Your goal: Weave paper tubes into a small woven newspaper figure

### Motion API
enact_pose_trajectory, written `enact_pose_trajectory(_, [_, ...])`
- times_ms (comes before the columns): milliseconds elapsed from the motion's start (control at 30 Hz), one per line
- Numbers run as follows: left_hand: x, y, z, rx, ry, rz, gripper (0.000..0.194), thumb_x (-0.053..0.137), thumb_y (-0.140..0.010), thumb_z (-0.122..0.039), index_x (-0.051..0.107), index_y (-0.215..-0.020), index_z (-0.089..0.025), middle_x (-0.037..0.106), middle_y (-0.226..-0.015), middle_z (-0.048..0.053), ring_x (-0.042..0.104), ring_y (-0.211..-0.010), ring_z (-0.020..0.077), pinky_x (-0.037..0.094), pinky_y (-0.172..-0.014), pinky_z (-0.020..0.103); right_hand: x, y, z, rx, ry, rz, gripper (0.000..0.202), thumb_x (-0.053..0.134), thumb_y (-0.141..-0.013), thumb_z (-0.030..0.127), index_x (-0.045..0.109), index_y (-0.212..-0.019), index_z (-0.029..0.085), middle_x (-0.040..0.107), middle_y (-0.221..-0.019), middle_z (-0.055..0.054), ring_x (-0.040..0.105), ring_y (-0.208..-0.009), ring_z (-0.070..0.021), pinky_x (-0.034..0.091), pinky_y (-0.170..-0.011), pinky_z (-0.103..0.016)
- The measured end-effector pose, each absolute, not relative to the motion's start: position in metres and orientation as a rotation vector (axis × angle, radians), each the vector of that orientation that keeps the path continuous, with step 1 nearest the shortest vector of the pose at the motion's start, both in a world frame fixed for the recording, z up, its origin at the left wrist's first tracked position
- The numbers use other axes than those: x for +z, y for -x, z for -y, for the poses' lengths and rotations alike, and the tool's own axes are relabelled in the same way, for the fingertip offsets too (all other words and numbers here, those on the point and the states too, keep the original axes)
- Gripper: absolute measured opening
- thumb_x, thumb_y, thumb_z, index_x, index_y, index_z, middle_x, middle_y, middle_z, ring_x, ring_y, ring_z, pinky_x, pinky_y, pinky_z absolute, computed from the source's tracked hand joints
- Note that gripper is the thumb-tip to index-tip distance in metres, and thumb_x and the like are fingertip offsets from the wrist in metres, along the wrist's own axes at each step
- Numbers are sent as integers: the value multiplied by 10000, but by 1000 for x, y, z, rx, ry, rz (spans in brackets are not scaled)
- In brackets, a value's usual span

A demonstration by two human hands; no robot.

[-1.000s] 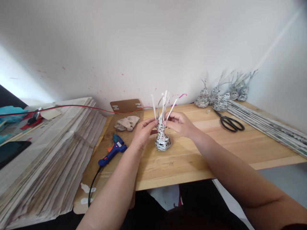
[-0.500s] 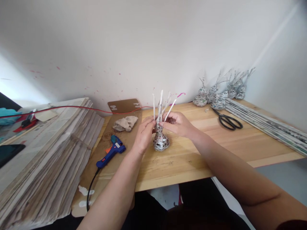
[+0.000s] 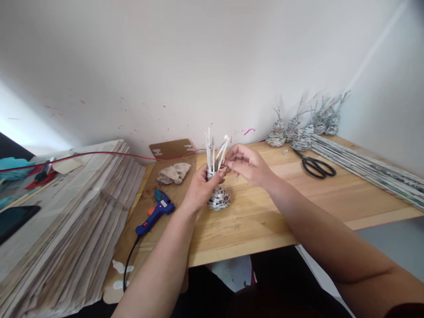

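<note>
A small woven paper piece [image 3: 219, 198] stands on the wooden table, round at its base, with a narrow neck and several thin paper sticks [image 3: 210, 152] rising from the top. My left hand [image 3: 202, 187] is wrapped round the neck, its thumb across the front. On the right of the sticks, my right hand [image 3: 247, 164] has its fingers bent and fingertips close together near the weave. Whatever lies between those fingertips is too small to make out.
Left of the hands lie a blue glue gun [image 3: 155, 216], a crumpled cloth [image 3: 174, 173] and a tall newspaper stack [image 3: 82, 221]. Black scissors [image 3: 318, 168], long paper rolls [image 3: 364, 170] and several woven pieces [image 3: 275, 138] sit at the right. A red wire [image 3: 132, 154] crosses behind.
The woven piece has tilted and shifted slightly left, its sticks now closer together. My left hand has wrapped further round the neck. My right hand has drawn slightly away from the sticks.
</note>
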State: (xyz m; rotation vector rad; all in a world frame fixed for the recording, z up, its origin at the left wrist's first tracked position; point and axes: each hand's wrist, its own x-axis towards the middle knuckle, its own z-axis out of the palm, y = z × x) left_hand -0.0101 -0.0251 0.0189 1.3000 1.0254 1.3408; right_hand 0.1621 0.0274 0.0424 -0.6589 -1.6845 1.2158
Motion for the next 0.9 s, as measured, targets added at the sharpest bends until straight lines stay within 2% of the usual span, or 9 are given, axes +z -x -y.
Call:
enact_pose_trajectory(100, [19, 14, 24, 1349, -1183, -966, 474, 792, -777, -371, 657, -1198, -201, 680, -1208, 74, 653, -851, 122, 540, -775, 256, 43, -165, -33, 938, 772, 1653, 111, 685, -797, 242, 618, -853, 174, 656, -803, -10, 592, -694, -114, 461, -626, -247])
enact_pose_trajectory(167, [19, 16, 23, 1352, -1131, -929, 466, 801, -765, -344, 666, -1186, -197, 680, -1229, 83, 656, -822, 112, 544, -755, 250, 45, -169, -38, 899, 810, 1595, 102, 689, -790, 240, 633, -837, 169, 641, -766, -4, 578, -679, -110, 445, -609, -240])
enact_pose_trajectory(333, [20, 19, 22, 1368, -1027, -828, 466, 812, -721, -272, 683, -1162, -192, 693, -1176, 79, 664, -793, 116, 546, -698, 242, 50, -176, -41, 1277, 787, 1611, 140, 681, -815, 280, 660, -890, 164, 630, -720, 6, 553, -573, -95, 433, -505, -225])
enact_pose_trajectory(500, [17, 22, 18, 1365, -969, -779, 447, 804, -682, -217, 691, -1111, -168, 702, -895, 27, 651, -717, 122, 548, -670, 255, 46, -172, -35, 1352, 510, 1851, 188, 672, -866, 279, 704, -1007, 158, 732, -920, -56, 675, -792, -141, 557, -689, -279])
enact_pose_trajectory(633, [19, 24, 17, 1349, -923, -731, 494, 793, -665, -186, 670, -1143, -166, 687, -824, 8, 640, -676, 125, 543, -653, 264, 41, -166, -32, 1246, 399, 1951, 188, 660, -890, 251, 716, -1048, 165, 762, -954, -61, 722, -856, -156, 580, -829, -328])
enact_pose_trajectory(833, [21, 25, 18, 1310, -896, -697, 505, 785, -655, -176, 667, -1144, -146, 693, -782, 17, 636, -652, 128, 536, -643, 262, 43, -166, -29, 863, 415, 2106, 142, 706, -860, 230, 767, -981, 189, 767, -925, -65, 722, -853, -170, 572, -787, -310])
enact_pose_trajectory(900, [20, 25, 18, 1306, -885, -698, 505, 792, -642, -170, 670, -1131, -147, 702, -808, 19, 637, -650, 127, 540, -648, 265, 44, -165, -26, 856, 422, 2084, 141, 703, -864, 238, 769, -977, 187, 768, -909, -63, 722, -844, -171, 573, -785, -312])
